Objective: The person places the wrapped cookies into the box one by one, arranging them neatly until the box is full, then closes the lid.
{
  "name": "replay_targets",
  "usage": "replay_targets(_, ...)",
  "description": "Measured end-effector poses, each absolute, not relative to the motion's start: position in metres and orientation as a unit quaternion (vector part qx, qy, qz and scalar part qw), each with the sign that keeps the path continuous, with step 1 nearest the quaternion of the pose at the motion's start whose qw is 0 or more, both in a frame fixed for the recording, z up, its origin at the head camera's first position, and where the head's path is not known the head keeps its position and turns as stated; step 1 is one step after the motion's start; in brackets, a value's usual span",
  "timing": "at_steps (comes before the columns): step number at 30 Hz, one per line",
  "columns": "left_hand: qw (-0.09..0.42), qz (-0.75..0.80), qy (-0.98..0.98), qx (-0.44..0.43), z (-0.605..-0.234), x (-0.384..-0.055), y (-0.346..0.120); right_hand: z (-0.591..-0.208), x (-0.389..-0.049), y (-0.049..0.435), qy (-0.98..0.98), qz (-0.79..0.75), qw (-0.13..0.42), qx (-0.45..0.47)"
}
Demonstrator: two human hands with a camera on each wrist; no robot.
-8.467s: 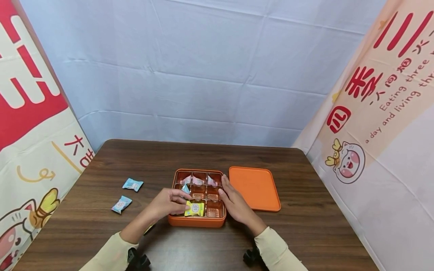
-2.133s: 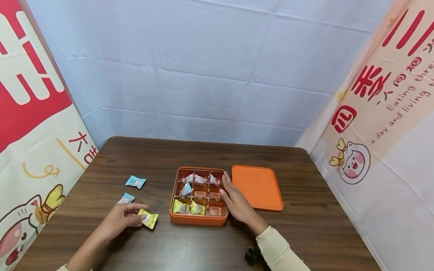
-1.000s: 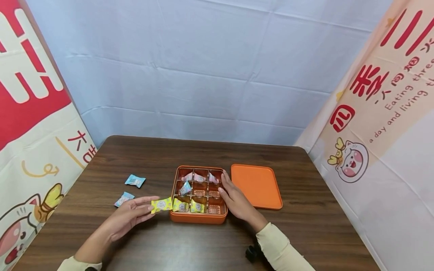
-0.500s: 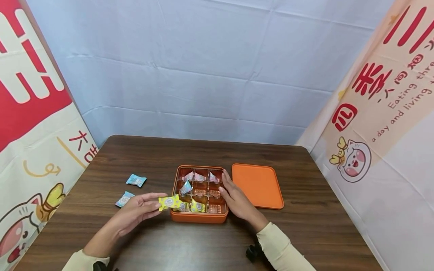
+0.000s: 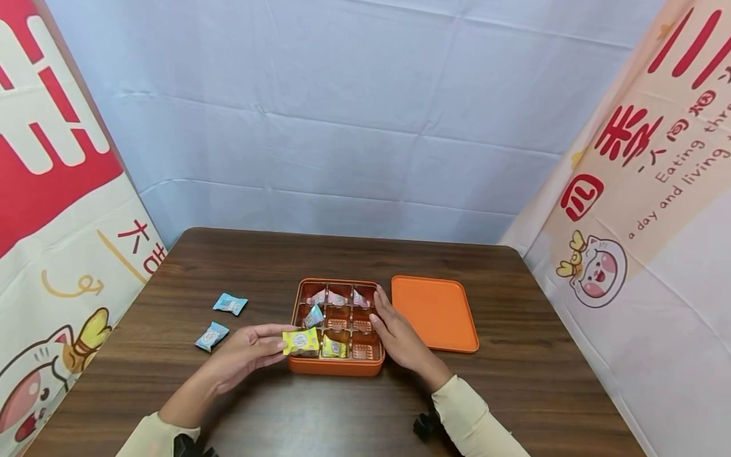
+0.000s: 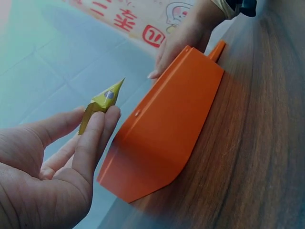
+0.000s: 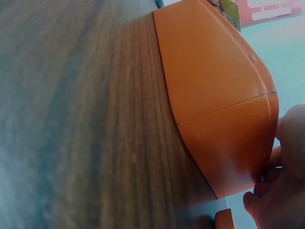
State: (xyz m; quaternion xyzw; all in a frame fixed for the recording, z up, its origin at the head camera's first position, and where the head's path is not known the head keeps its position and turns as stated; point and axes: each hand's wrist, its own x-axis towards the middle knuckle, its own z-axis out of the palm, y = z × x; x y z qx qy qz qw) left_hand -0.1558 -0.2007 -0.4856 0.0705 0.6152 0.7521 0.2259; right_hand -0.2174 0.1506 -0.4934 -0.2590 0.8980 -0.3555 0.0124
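Note:
My left hand [image 5: 248, 355] pinches a yellow wrapped candy [image 5: 301, 342] between thumb and fingers, over the front left compartment of an orange divided box [image 5: 337, 367]. In the left wrist view this candy [image 6: 106, 99] is held above the level of the box rim. My right hand [image 5: 402, 336] rests along the box's right side, fingers extended. Three pink candies [image 5: 337, 298] lie in the back row, a blue candy [image 5: 313, 316] in the middle left compartment. Another yellow candy [image 5: 334, 346] fills the front middle one; the held candy mostly hides the one at front left.
Two blue wrapped candies, one farther back [image 5: 231, 304] and one nearer [image 5: 212, 336], lie on the brown table [image 5: 320, 419] left of the box. An orange lid [image 5: 435, 314] lies flat to the box's right, behind my right hand. Cloth hangs behind the table.
My left hand has picked up the yellow candy from the table left of the box and carried it right, over the box's front left corner. The right hand has stayed on the box.

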Motion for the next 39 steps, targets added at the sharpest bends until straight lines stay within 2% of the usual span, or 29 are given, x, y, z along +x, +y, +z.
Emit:
replay_targets(23,0.216,0.714,0.660,0.085,-0.473,-0.172,-0.188,-0.495,-0.218,0.152,0.896,-0.359,0.003,-0.262)
replay_targets(39,0.247,0.725,0.635,0.105,-0.473,-0.181,-0.170,-0.496,-0.219,0.152,0.896,-0.357,0.008,-0.264)
